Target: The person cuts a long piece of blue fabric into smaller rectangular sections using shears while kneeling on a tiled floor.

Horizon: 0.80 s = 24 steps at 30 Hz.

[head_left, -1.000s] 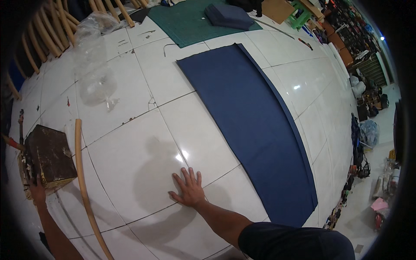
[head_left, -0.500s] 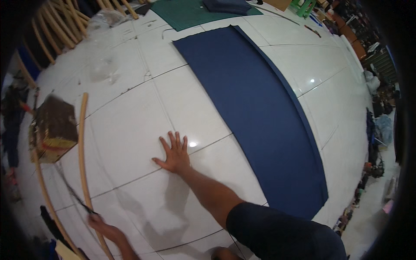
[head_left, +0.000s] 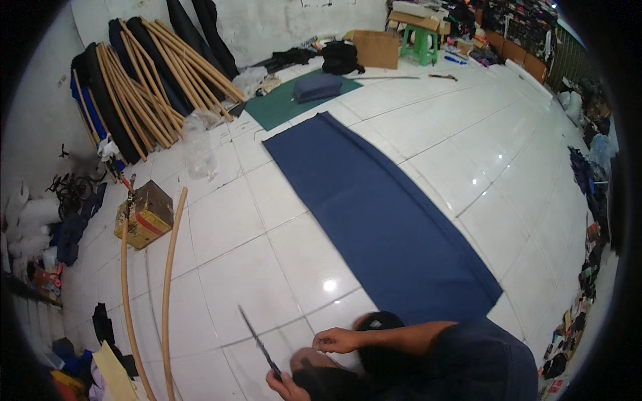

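Observation:
A long, thin, dark blade-like tool [head_left: 257,339] points up and away from my left hand [head_left: 286,386], which grips its near end at the lower edge. Whether it is one blade or closed scissors cannot be made out. My right hand [head_left: 338,341] is just above my bent knees, its fingers curled together. What they hold, if anything, is too small to tell. Ahead and to the right, a long dark blue piece of cloth [head_left: 381,214] lies flat on the white tiled floor [head_left: 234,254], with a fold along its right edge. Neither hand touches it.
Two long tan poles [head_left: 171,281] lie at left beside a worn box [head_left: 154,214]. Many cardboard tubes [head_left: 127,93] and dark rolls lean on the far wall. Folded blue cloth [head_left: 317,88] rests on a green sheet [head_left: 271,110]. A green stool [head_left: 420,44] stands at the back.
My right hand has lifted off the tiles, drawn back toward my knees and curled its fingers. My left hand has moved right, away from the poles, with the blade-like tool. The view has tilted up.

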### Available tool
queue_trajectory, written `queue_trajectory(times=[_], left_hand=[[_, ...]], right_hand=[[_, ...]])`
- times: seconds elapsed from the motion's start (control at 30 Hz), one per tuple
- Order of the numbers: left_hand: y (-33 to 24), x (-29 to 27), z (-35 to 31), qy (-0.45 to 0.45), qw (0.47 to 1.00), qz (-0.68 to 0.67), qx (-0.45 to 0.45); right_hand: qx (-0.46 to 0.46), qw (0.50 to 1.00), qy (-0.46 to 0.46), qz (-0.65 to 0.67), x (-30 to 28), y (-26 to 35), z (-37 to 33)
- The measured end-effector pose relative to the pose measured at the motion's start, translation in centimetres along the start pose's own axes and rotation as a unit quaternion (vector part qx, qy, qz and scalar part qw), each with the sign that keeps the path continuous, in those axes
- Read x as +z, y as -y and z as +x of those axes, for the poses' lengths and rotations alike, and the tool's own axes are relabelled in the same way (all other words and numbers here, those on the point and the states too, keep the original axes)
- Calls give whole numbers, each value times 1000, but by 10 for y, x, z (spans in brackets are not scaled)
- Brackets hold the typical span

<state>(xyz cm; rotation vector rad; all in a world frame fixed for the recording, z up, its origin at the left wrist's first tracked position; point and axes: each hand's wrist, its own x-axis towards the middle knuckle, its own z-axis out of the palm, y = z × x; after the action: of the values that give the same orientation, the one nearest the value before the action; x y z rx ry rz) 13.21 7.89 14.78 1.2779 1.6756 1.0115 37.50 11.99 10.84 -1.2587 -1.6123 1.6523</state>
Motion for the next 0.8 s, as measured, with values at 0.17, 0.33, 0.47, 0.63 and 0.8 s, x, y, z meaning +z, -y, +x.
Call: queue_trajectory(times=[0.17, 0.33, 0.47, 0.63, 0.8], left_hand=[[-60, 35, -71, 172, 973, -97, 121], [-109, 83, -135, 310, 918, -201, 144], [-123, 106, -154, 317, 898, -279, 126], [-138, 152, -132, 302, 915, -263, 53], [-96, 215, -99, 279, 913, -279, 107]], right_hand=[[-45, 989, -134, 48, 33, 70, -125], [-76, 861, -431, 259, 38, 39, -203], [-67, 853, -337, 393, 11, 33, -231], [-66, 898, -239, 364, -35, 46, -229], [-137, 911, -115, 371, -83, 22, -226]])
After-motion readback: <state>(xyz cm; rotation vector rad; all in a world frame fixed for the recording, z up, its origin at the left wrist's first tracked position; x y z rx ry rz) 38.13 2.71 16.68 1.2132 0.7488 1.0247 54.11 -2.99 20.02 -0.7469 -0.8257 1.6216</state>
